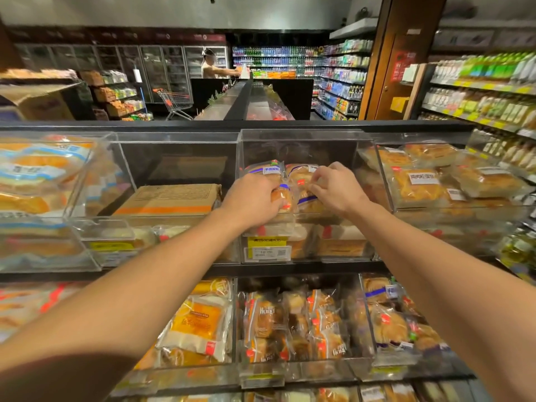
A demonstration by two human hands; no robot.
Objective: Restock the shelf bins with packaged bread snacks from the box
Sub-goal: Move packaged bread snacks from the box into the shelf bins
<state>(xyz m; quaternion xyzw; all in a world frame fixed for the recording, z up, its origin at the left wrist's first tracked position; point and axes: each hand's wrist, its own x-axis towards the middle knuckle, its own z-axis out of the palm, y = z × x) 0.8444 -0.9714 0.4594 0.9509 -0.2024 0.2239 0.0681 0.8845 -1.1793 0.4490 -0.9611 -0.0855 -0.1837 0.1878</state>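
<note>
A clear-wrapped golden bread bun with a blue band is clasped from above by the left hand, fingers curled over it, while a neighbouring clear-wrapped bun packet is pinched at its top edge by the fingertips of the right hand. Both packets lie inside the open-topped clear acrylic bin in the middle of the upper shelf, on top of a thin layer of like packets. The step in hand is judged to be the settling of packets into this bin; much room is left above them, so the restocking appears far from done. The flat brown cardboard box with an orange stripe is lodged in the bin just to the left, its top apparently closed; whether stock remains in it cannot be told. For the next move, both packets would need to be released and the hands drawn back over the bin's front wall, then carried left to the box. The acrylic divider between the two bins stands in that path. Fuller bins of bread packets flank the right side, and a yellow price tag is fixed below.
</note>
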